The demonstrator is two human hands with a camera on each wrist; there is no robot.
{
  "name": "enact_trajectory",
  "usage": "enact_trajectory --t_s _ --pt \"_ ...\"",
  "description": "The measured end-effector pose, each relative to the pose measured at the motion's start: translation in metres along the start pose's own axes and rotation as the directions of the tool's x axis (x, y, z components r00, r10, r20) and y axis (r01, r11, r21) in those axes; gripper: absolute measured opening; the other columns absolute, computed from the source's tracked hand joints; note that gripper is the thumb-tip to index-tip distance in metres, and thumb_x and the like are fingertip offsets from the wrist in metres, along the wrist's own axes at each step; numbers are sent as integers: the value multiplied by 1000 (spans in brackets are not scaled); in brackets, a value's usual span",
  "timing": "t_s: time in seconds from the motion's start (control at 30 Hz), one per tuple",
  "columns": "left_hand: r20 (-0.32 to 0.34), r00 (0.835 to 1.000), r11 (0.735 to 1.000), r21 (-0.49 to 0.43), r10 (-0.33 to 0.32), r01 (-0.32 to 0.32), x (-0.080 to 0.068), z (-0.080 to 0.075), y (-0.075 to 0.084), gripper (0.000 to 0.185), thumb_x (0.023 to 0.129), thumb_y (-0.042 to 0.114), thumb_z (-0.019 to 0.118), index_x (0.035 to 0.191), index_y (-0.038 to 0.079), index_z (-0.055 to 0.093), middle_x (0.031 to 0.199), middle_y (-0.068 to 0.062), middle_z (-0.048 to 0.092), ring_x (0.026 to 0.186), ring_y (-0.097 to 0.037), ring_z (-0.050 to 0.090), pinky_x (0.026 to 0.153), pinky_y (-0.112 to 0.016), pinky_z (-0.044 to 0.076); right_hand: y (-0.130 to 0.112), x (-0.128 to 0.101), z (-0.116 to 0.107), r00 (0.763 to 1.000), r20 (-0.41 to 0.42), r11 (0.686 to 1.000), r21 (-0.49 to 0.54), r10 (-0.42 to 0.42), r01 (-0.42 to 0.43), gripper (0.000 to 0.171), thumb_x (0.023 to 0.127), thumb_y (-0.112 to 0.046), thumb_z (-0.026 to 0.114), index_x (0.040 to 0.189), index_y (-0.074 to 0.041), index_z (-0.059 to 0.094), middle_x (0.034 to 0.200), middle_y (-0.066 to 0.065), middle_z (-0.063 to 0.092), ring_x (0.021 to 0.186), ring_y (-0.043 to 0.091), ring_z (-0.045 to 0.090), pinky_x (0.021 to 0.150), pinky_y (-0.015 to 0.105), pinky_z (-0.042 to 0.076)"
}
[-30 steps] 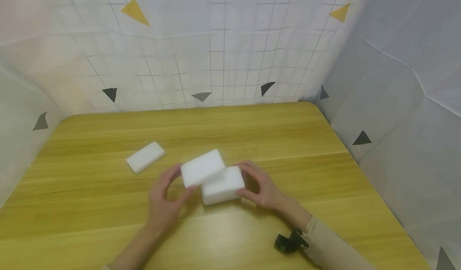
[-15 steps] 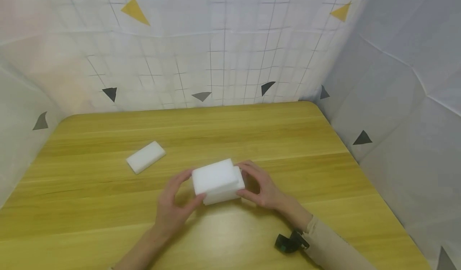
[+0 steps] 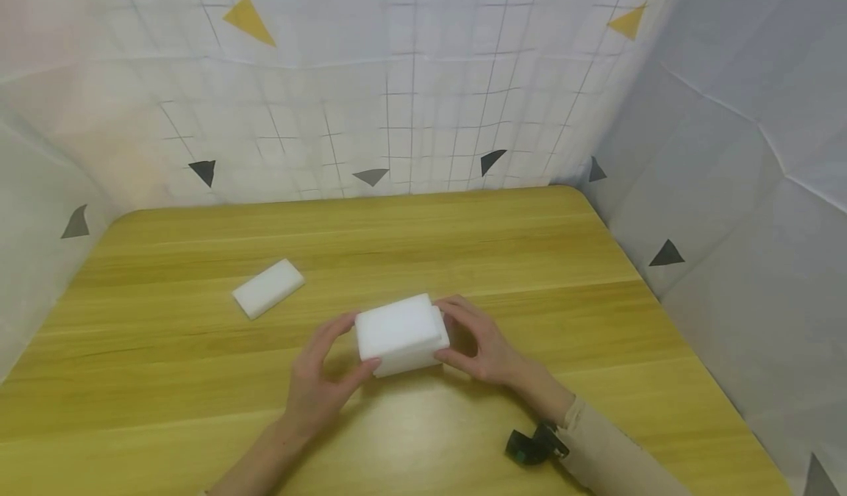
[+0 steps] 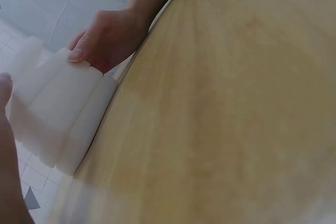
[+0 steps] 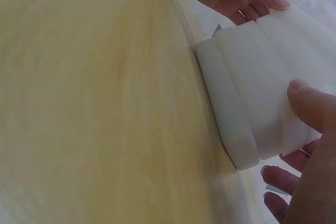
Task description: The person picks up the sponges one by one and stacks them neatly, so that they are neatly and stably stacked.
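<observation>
Far left on our table (image 3: 165, 378) a lone white sponge (image 3: 267, 288) lies flat, well apart from us. Our left hand (image 3: 320, 386) grips the left end of the stacked white sponges (image 3: 401, 333) near the table's middle. Our right hand (image 3: 478, 342) clasps their right end, thumb and fingers curled around it.

- A staged recording booth rather than a lived-in room: a yellow-green wood-grain table (image 3: 463, 246) fills the floor of the view.
- From 9 o'clock round to 3 o'clock it is walled by a wrinkled white grid-printed sheet with yellow and grey triangles (image 3: 410, 114).
</observation>
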State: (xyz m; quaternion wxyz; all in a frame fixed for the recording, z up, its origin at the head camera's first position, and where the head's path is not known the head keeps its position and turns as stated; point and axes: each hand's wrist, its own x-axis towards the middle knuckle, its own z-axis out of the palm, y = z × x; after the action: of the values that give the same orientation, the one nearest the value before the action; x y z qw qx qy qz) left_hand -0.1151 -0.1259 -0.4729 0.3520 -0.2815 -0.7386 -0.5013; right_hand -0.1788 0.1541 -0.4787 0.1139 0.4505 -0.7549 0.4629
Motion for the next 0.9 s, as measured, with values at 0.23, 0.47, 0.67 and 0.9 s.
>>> enact_trajectory --t_s 0.23,0.47,0.67,0.9 --pt "4 1000 1000 -1 19 -19 0 2 -1 60 86 34 79 122 -10 62 120 -25 66 116 -27 62 107 -23 46 2 -2 0 1000 4 1000 -2 3 -3 70 78 -15 80 141 -4 52 131 13 60 115 23 59 96 46 54" --pt "3 1000 1000 -2 4 -4 -1 3 1 62 87 36 78 125 -10 61 121 -24 65 118 -24 61 108 -23 46 1 0 1 1000 5 1000 -8 -14 14 72 78 -17 82 141 -2 53 131 14 60 116 25 60 97 44 54" --pt "2 1000 1000 3 19 -19 0 4 0 62 86 35 79 124 -11 61 120 -25 65 117 -27 61 109 -24 45 0 0 1 1000 3 1000 -6 -28 28 71 77 -17 84 140 0 53 131 15 60 116 26 60 99 42 54" --pt "0 1000 1000 13 21 -21 0 4 1 63 87 37 77 125 -10 61 121 -26 65 119 -25 61 110 -24 45 0 1 2 999 2 999 2 -44 44 67 81 -19 82 139 0 54 131 15 60 118 27 60 105 34 50"
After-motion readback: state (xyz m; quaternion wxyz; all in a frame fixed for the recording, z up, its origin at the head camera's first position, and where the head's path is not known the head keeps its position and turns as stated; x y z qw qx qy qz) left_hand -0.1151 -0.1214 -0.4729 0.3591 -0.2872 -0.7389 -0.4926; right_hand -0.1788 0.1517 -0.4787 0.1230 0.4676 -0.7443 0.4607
